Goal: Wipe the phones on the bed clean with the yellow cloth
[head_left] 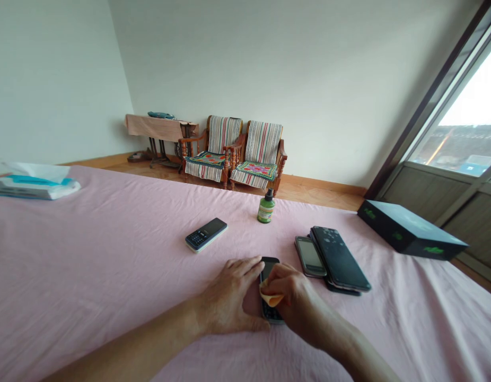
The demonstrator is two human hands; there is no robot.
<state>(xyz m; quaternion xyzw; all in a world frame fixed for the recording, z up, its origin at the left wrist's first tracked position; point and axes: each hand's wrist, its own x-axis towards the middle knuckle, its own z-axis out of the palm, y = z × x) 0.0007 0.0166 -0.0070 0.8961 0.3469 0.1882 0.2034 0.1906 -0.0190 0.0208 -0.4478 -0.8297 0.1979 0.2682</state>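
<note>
A dark keypad mobile phone [270,261] lies face up on the pink sheet in front of me, its middle covered by my right hand. My left hand [229,297] braces it from the left, fingertips at the upper edge and thumb by the lower end. Bunched in my right hand [289,289] is a yellow-orange cloth [271,300], pressed on the phone's face. To the right lie a smaller grey phone [311,257] and a large black smartphone [341,257], which rests on another dark thing. Farther left is a second keypad phone [207,234].
A green bottle with a black top [265,207] stands beyond the phones. On the right edge sits a black box [408,228]; at far left, a tissue pack [34,183]. Two wooden chairs [255,167] and a cloth-covered sewing table [158,127] stand by the wall.
</note>
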